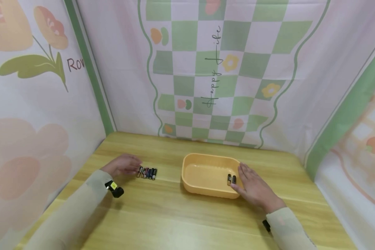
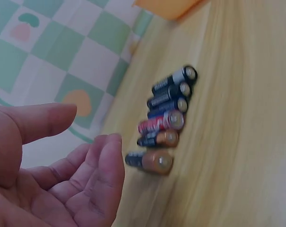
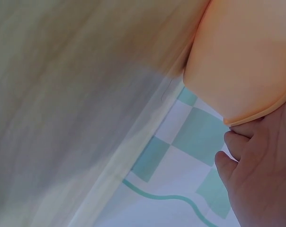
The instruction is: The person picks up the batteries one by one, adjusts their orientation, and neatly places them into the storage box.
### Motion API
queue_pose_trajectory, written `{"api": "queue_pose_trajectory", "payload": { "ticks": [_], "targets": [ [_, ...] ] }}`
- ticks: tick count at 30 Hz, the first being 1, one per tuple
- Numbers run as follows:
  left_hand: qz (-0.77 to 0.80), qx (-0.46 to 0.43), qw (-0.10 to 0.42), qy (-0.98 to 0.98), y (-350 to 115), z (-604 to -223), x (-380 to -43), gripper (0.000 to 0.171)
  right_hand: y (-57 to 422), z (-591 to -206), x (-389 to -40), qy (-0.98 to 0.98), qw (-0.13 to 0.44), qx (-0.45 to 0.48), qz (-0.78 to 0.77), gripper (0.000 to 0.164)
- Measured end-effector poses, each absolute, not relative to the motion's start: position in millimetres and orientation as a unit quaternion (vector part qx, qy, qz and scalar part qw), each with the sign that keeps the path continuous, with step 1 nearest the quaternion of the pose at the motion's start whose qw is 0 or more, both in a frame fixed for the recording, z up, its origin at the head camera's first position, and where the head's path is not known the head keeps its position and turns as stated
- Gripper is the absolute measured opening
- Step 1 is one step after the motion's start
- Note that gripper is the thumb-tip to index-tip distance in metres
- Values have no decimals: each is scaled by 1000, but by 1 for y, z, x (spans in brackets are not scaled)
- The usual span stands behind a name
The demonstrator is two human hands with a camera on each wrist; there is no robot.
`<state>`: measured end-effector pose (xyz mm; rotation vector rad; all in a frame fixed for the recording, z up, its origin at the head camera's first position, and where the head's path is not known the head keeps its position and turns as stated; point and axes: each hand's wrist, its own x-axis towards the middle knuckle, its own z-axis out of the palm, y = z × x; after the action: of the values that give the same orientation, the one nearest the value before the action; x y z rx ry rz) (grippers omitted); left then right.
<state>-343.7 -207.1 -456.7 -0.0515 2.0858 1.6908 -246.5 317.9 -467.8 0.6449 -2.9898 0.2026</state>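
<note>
A row of several batteries (image 2: 161, 124), mostly dark with one pink and some copper-ended, lies side by side on the table at the left. My left hand (image 1: 125, 164) is just left of the row; in the left wrist view its thumb and fingers are apart, with nothing between them. Right of the row stands a shallow orange-yellow plastic basin (image 1: 203, 190). Inside it, near the right wall, are two batteries (image 1: 229, 179). My right hand (image 1: 257, 189) rests on the basin's right rim with its fingers extended, the thumb toward the two batteries.
The wooden table (image 1: 162, 215) carries the basin and the batteries. A printed curtain (image 1: 184, 62) with green and white checks hangs behind the back edge, and more fabric hangs at both sides. A black wrist device (image 1: 115, 190) is strapped over the left sleeve.
</note>
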Motion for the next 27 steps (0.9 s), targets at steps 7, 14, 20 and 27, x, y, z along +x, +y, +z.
{"api": "queue_pose_trajectory", "payload": {
  "ticks": [7,14,20,27],
  "targets": [
    [588,-43,221,777,-211,-464,-349,31,319,-469,-247,-974,44,212,65,85],
    [573,-64,206,791,-207,-469,-347,38,319,-470,-246,-974,45,213,64,85],
    [487,-52,180,853,-201,-472,-353,38,319,-470,-245,-975,43,210,65,85],
    [435,-33,168,884,-192,-468,-350,21,318,-469,-245,-974,46,213,68,84]
  ]
}}
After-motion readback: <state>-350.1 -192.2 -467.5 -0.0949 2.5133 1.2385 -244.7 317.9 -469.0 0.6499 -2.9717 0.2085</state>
